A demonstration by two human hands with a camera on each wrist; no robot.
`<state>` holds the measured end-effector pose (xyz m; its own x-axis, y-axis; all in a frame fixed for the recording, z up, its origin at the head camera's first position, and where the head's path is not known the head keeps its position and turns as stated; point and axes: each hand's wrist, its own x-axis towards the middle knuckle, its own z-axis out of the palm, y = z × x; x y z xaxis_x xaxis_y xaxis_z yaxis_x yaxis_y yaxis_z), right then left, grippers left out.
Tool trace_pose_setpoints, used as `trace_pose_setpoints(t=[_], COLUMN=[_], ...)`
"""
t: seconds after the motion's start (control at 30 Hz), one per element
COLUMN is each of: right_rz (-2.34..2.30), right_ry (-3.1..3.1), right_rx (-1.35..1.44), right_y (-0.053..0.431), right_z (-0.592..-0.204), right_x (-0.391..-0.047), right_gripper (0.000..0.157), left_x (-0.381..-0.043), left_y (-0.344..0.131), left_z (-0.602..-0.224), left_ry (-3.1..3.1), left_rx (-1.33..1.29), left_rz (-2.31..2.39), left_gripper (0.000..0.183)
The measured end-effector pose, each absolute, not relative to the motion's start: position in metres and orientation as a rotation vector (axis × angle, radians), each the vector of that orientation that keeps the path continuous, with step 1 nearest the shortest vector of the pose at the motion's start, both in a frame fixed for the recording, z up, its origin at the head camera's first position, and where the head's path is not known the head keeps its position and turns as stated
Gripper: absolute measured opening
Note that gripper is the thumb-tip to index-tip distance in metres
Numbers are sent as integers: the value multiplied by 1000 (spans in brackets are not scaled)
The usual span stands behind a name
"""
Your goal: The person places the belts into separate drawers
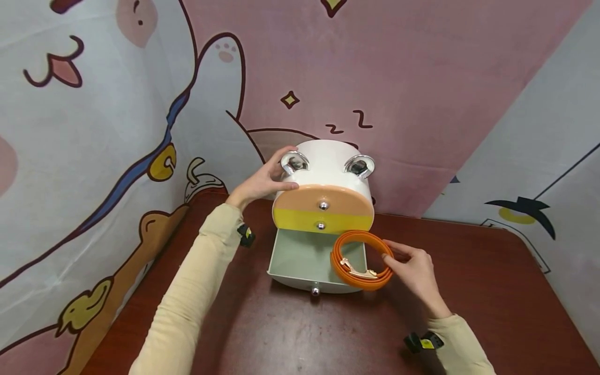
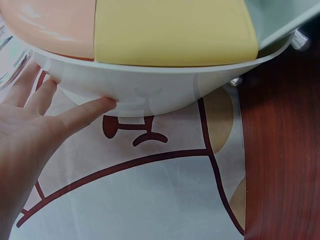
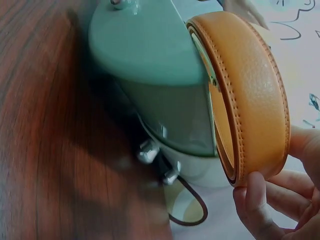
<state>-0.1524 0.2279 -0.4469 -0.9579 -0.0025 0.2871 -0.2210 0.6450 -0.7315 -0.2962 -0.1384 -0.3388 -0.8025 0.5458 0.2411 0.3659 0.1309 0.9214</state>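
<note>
A small drawer cabinet (image 1: 328,164) with a white body and two silver animal-like ears stands on the table. Its orange top drawer (image 1: 300,199) and yellow middle drawer (image 1: 295,221) are closed, while the pale green bottom drawer (image 1: 300,255) is pulled out. My left hand (image 1: 262,183) rests against the cabinet's left side by the ear, fingers spread along the white shell (image 2: 145,85). In my right hand (image 1: 414,268) is a coiled orange leather belt (image 1: 370,284) with a gold buckle, pinched at its right edge. The belt overlaps the right side of the green drawer.
The dark red wooden table (image 1: 290,333) carries the cabinet near its back edge. A cartoon-printed cloth (image 1: 403,94) hangs directly behind it. Round silver knobs (image 1: 315,290) stick out from the drawer fronts. Silver feet (image 3: 148,151) show under the cabinet.
</note>
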Motion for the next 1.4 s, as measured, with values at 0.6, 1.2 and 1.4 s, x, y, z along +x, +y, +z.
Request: trace_pose_setpoints(t=[0.6, 1.2, 1.4], right_rz=[1306, 1460, 1456], right_ry=[-2621, -2682, -2738], right_rx=[273, 341, 295], right_y=[191, 157, 153], right_z=[-443, -442, -441], right_x=[-158, -171, -177], right_gripper=[34, 31, 30], left_x=[-298, -279, -290], left_y=[-139, -136, -137], left_z=[-341, -320, -332], left_ry=[2255, 2250, 2268], left_rx=[920, 882, 878], left_rz=[1743, 1734, 1728], left_gripper=[85, 83, 85])
